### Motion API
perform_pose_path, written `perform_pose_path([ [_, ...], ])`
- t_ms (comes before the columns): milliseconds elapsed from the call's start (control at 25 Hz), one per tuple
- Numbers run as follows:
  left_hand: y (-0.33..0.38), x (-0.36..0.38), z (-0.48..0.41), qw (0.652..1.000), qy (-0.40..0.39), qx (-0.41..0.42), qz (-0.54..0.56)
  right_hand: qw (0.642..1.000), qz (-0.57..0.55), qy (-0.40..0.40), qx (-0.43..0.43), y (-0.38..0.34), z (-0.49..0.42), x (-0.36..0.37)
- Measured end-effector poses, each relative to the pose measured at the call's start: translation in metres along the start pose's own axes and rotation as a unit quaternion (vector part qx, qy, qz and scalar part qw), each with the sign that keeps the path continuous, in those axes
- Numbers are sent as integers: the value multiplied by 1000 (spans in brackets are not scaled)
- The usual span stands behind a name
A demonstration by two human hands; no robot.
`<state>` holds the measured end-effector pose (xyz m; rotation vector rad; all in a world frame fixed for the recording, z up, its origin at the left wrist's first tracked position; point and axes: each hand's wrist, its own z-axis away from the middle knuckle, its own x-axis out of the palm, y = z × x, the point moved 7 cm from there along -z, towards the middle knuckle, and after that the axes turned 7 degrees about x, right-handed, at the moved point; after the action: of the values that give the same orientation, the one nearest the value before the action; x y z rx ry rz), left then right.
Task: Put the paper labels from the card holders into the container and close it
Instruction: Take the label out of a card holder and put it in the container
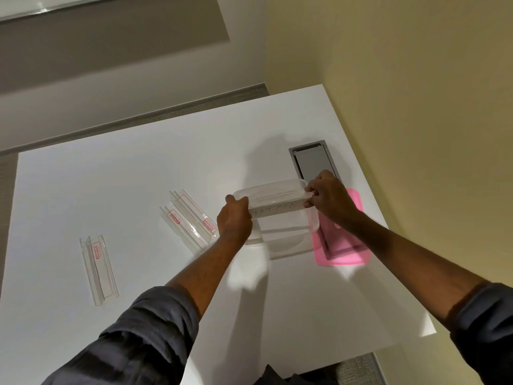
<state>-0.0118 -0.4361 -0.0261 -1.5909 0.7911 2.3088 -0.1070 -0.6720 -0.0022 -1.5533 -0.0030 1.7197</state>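
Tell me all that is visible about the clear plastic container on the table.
The container is a clear plastic box with rounded corners and a thicker rim, open on top. It stands on the white table, its right side over the pink lid lying flat there. The left hand grips its left end. Both hands hold a paper label with handwritten letters across its opening; the right hand pinches the label's right end.

White table (138, 176) with grey cable hatch (315, 159), yellow wall (416, 79), grey floor (97, 51)
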Motion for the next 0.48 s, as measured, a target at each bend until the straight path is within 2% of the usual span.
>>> perform_pose_path([
  [240,-6,-7,-1,1000,-1,18,-16,992,37,-115,-20,-11,-7,10],
  [360,-6,-11,-3,999,-13,32,-26,974,161,-142,-76,-24,-9,20],
  [480,-8,-13,-5,997,-27,45,-48,941,297,-122,-110,-30,-11,30],
])
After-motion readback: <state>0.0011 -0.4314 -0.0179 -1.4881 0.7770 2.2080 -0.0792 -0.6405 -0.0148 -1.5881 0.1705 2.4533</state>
